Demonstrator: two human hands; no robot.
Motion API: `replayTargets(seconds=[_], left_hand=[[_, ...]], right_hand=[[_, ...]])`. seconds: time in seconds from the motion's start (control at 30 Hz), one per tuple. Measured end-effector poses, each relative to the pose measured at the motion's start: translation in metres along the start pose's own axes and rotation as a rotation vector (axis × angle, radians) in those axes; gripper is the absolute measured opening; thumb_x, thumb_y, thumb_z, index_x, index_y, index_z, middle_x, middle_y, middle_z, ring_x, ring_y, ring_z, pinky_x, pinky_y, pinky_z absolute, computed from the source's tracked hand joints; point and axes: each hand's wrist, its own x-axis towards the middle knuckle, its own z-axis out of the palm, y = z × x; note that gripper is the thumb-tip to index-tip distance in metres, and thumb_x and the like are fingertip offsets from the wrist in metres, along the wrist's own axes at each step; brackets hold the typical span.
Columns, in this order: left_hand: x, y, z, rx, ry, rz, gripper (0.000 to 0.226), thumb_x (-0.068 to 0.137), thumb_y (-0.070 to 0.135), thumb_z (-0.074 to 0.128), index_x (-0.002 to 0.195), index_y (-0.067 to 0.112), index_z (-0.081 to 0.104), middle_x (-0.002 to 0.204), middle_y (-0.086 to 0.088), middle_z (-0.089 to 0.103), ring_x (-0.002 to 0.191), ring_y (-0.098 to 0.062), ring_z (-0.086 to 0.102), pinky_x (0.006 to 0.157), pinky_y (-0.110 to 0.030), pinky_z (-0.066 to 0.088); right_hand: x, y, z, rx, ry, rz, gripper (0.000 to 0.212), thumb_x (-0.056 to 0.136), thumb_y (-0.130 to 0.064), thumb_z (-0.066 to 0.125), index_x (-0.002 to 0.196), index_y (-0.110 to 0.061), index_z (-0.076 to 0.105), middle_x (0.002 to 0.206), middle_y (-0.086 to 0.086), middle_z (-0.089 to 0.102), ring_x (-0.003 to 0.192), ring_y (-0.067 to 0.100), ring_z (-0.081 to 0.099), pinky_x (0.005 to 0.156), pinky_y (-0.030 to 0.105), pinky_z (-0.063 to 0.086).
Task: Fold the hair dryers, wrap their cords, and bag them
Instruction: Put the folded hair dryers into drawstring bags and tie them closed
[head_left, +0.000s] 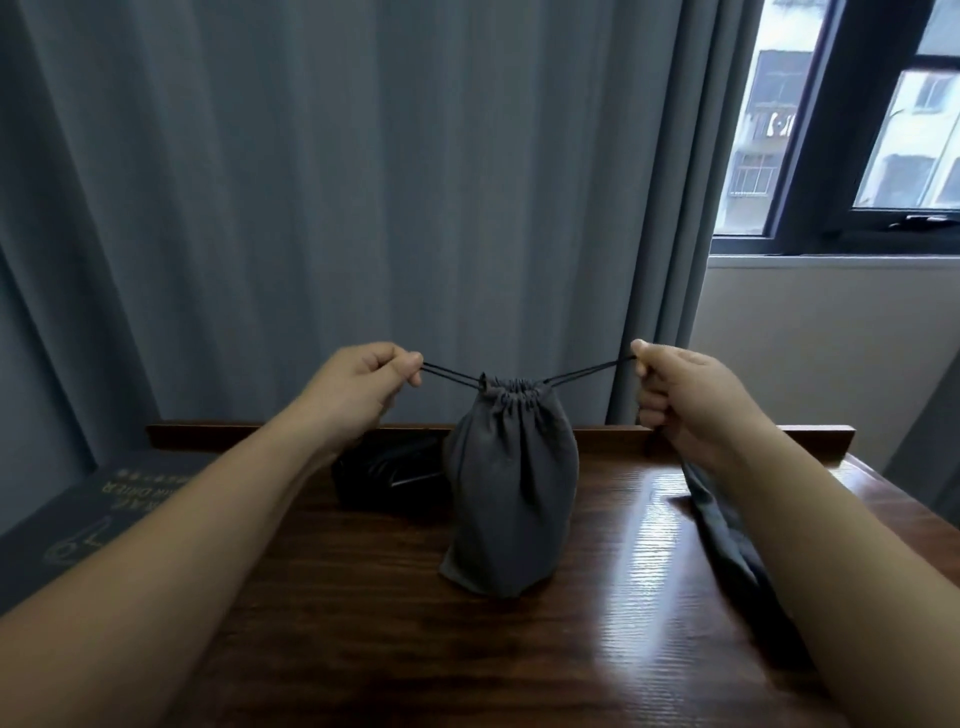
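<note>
The grey drawstring bag (511, 499) stands upright mid-worktop (597, 649), its mouth cinched, its contents hidden; the left hand (358, 389) pinches the left drawstring (449, 375), the right hand (685, 395) the right drawstring (589, 373), each grip clenched on cord; a black object (384, 478) behind the bag is half hidden by the left forearm and hard to identify; a second grey bag (727, 540) lies under the right arm near the worktop's right edge.

Grey drawstring bag (511, 488) upright on wooden table (613, 623), mouth cinched. L hand (358, 387) & R hand (685, 400) each pinch a drawstring end, pulled taut outward. Black hair dryer (387, 478) behind bag, left. 2nd grey bag (727, 540) under R forearm. Dark box (78, 514) at left; curtain (363, 182) behind.
</note>
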Motion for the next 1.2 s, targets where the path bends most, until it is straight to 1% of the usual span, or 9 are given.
replayTargets(seconds=[0.13,0.27,0.43,0.5,0.6,0.73,0.9,1.03,1.2], left_hand=[[-0.03,-0.003,0.018,-0.334,-0.341,-0.157,0.036,0.107,0.019,0.041,0.074,0.009,0.051,0.089,-0.025,0.068,0.079,-0.032,0.067,0.066,-0.03,0.058],[-0.043,-0.027,0.033,-0.391,-0.509,-0.293,0.047,0.106,0.025,0.042,0.066,0.021,0.065,0.1,-0.02,0.071,0.102,-0.036,0.07,0.089,-0.045,0.057],[-0.038,-0.061,0.053,-0.278,-0.318,-0.236,0.033,0.106,0.035,0.044,0.097,0.008,0.059,0.104,-0.006,0.065,0.106,-0.026,0.064,0.096,-0.058,0.054],[-0.036,-0.064,0.06,-0.307,-0.269,-0.259,0.031,0.108,0.033,0.04,0.115,0.019,0.066,0.124,-0.006,0.066,0.114,-0.026,0.064,0.088,-0.049,0.059],[-0.032,-0.069,0.065,-0.414,-0.292,-0.319,0.032,0.109,0.03,0.037,0.125,0.025,0.064,0.128,-0.005,0.068,0.119,-0.032,0.063,0.099,-0.053,0.053],[-0.025,-0.069,0.073,-0.521,-0.308,-0.295,0.031,0.108,0.023,0.035,0.089,0.007,0.053,0.097,-0.012,0.064,0.107,-0.033,0.06,0.1,-0.046,0.046],[-0.022,-0.084,0.087,-0.54,-0.272,-0.277,0.037,0.108,0.016,0.036,0.083,0.003,0.06,0.108,0.004,0.074,0.125,-0.013,0.056,0.103,-0.029,0.042],[-0.03,-0.101,0.093,-0.458,-0.277,-0.235,0.041,0.109,0.016,0.031,0.072,0.012,0.047,0.126,-0.006,0.07,0.131,-0.017,0.054,0.117,-0.046,0.035],[-0.037,-0.121,0.08,-0.27,-0.27,-0.201,0.037,0.109,0.02,0.034,0.075,0.013,0.046,0.121,0.003,0.072,0.126,-0.013,0.057,0.114,-0.048,0.037]], right_hand=[[-0.027,0.004,-0.004,-0.232,-0.257,0.206,0.039,0.102,-0.019,0.054,0.064,-0.015,0.048,0.058,0.004,0.038,0.054,0.022,0.054,0.05,0.031,0.05],[-0.045,0.032,0.0,-0.248,-0.36,0.447,0.04,0.104,-0.023,0.05,0.068,-0.012,0.062,0.082,0.012,0.067,0.088,0.039,0.072,0.063,0.042,0.061],[-0.043,0.058,0.016,-0.116,-0.188,0.373,0.036,0.107,-0.026,0.047,0.125,0.003,0.057,0.12,0.021,0.066,0.095,0.038,0.069,0.062,0.044,0.063],[-0.04,0.064,0.02,-0.153,-0.257,0.396,0.034,0.108,-0.029,0.044,0.122,-0.002,0.06,0.122,0.022,0.066,0.101,0.042,0.07,0.07,0.047,0.063],[-0.034,0.071,0.024,-0.133,-0.313,0.447,0.03,0.109,-0.029,0.041,0.108,-0.008,0.062,0.105,0.017,0.069,0.098,0.044,0.07,0.081,0.051,0.061],[-0.02,0.087,0.029,0.15,-0.24,0.377,0.028,0.108,-0.023,0.039,0.119,-0.005,0.057,0.109,0.018,0.069,0.09,0.036,0.069,0.089,0.048,0.059],[-0.015,0.111,0.014,0.289,-0.179,0.374,0.044,0.11,-0.026,0.031,0.138,-0.003,0.056,0.131,0.017,0.067,0.124,0.034,0.062,0.088,0.042,0.054],[-0.026,0.125,0.005,0.189,-0.144,0.392,0.041,0.109,-0.023,0.036,0.13,0.002,0.059,0.126,0.023,0.068,0.12,0.037,0.063,0.089,0.043,0.056],[-0.036,0.134,-0.01,0.024,-0.259,0.391,0.039,0.107,-0.019,0.038,0.109,-0.001,0.073,0.117,0.019,0.072,0.11,0.033,0.069,0.099,0.048,0.053]])
